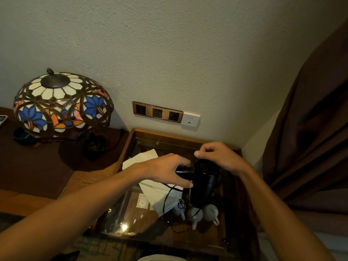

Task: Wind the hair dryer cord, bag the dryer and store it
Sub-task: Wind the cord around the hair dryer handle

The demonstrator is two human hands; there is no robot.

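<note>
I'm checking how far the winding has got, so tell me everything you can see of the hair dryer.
The hair dryer is black, looks like matte plastic, with a barrel and a folding handle. It is held above the glass-topped table, barrel pointing down toward the viewer. The left hand grips the handle; the right hand pinches the cord at its rear end. The thin black cord hangs loose below.

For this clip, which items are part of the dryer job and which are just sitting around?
Job:
- hair dryer, handle in left hand
- black cord, right hand at the dryer's back end
- white bag lying under the dryer

Lying about:
- stained-glass lamp
- wall sockets
- white cups
- curtain
</note>
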